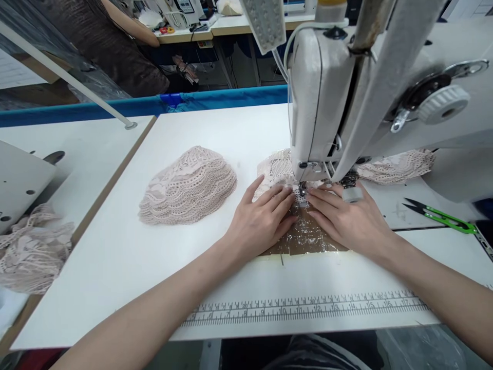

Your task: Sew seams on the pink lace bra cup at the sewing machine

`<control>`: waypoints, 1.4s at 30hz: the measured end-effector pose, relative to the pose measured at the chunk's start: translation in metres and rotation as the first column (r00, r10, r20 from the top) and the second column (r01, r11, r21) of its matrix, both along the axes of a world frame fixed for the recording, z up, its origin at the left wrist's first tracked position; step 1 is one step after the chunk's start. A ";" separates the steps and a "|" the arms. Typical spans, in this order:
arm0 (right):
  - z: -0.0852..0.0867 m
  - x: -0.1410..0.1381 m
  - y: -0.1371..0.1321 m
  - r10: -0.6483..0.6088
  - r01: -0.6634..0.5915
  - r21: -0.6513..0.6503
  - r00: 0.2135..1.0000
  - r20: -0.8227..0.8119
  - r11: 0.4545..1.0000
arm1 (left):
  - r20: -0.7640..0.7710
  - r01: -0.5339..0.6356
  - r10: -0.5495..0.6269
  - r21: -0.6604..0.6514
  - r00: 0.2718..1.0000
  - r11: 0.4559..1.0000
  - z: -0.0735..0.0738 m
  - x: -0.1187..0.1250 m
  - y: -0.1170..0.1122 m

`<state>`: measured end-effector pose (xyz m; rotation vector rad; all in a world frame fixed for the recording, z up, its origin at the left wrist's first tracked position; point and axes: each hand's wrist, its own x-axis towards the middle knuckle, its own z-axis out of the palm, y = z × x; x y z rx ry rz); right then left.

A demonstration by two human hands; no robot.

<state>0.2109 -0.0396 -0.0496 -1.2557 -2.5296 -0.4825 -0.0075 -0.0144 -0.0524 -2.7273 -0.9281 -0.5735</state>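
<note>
Fingers of the left hand (pixel 256 221): extended and laid flat, the little finger spread from the others, tips on the lace.
Fingers of the right hand (pixel 350 218): extended nearly side by side toward the needle area, palm down, some partly hidden behind machine parts.
Forearms: angled inward from both lower corners, over the printed ruler (pixel 308 308).
Lace under work: beige lace (pixel 275 167) at the presser foot (pixel 302 189), between the hands, partly covered by the machine head (pixel 323 103).
Below the hands: brown taped patch (pixel 308 236) on the white table (pixel 115 293).
Left side: lace pile (pixel 188 187); farther off, a loose lace heap (pixel 36 252).
Right side: more lace (pixel 400 167) behind the needle area, green-handled snips (pixel 442 216) nearer the edge.
Beyond: another person (pixel 103 41).
</note>
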 end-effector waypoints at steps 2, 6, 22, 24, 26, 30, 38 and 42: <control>0.001 0.000 0.000 0.002 -0.002 0.004 1.000 -0.002 1.000 | -0.003 0.003 -0.003 0.000 1.000 1.000 0.000 0.000 0.000; 0.003 0.000 -0.001 0.031 -0.029 0.045 0.999 -0.044 0.999 | 0.013 0.022 -0.022 0.029 1.000 0.999 0.003 0.000 -0.001; 0.009 -0.009 -0.016 0.149 -0.131 0.140 0.981 -0.123 0.981 | 0.143 0.094 -0.100 0.050 0.985 0.994 0.011 -0.003 -0.001; 0.007 -0.009 -0.018 0.168 -0.160 0.075 0.977 -0.133 0.984 | 0.143 0.119 -0.118 -0.002 0.983 0.993 0.010 -0.002 0.000; 0.004 -0.009 -0.018 0.158 -0.158 0.015 0.977 -0.145 0.987 | 0.141 0.126 -0.118 -0.049 0.983 0.991 0.009 -0.001 0.000; 0.003 -0.008 -0.014 0.048 -0.058 -0.064 0.988 -0.145 0.996 | 0.120 0.106 -0.090 -0.141 0.989 0.984 0.006 0.002 -0.002; 0.003 -0.002 -0.004 -0.046 0.040 -0.097 0.997 -0.056 0.994 | 0.022 0.079 -0.076 -0.153 0.997 0.985 0.006 0.006 -0.011; 0.002 -0.001 -0.002 -0.043 0.039 -0.057 0.997 -0.061 0.998 | -0.051 0.028 -0.033 -0.096 0.998 0.995 0.006 0.007 -0.017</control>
